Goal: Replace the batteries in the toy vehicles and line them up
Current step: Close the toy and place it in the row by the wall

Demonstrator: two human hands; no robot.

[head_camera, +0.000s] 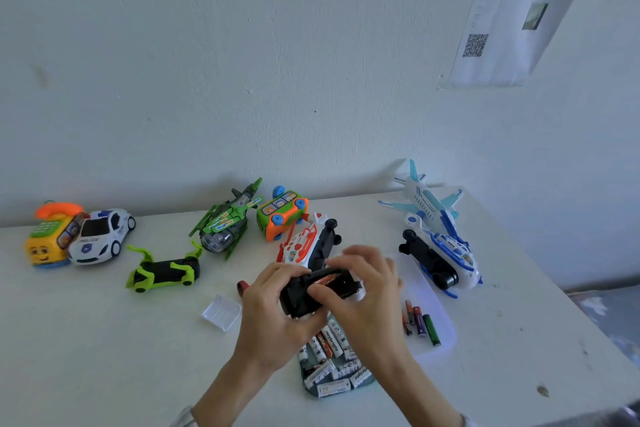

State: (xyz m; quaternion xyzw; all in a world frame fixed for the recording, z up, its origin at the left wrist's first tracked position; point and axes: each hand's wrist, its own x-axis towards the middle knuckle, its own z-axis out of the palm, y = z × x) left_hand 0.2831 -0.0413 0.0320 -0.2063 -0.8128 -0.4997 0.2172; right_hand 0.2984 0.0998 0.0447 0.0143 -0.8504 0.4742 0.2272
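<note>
Batteries (pixel 332 362) lie heaped in a small tray (pixel 309 388) at the near edge of the white counter (pixel 104 340), with a few loose used cells (pixel 420 321) to its right. Just above the tray both hands are close together on an upturned black toy vehicle (pixel 304 298): the left hand (pixel 270 305) grips its body, while the right hand (pixel 360 284) presses fingertips on a battery (pixel 325 280) in the open compartment. A clear cover (pixel 221 312) lies left. Farther back stand a green car (pixel 162 272), police car (pixel 102 234), helicopter (pixel 225 222) and airplane (pixel 429 204).
</note>
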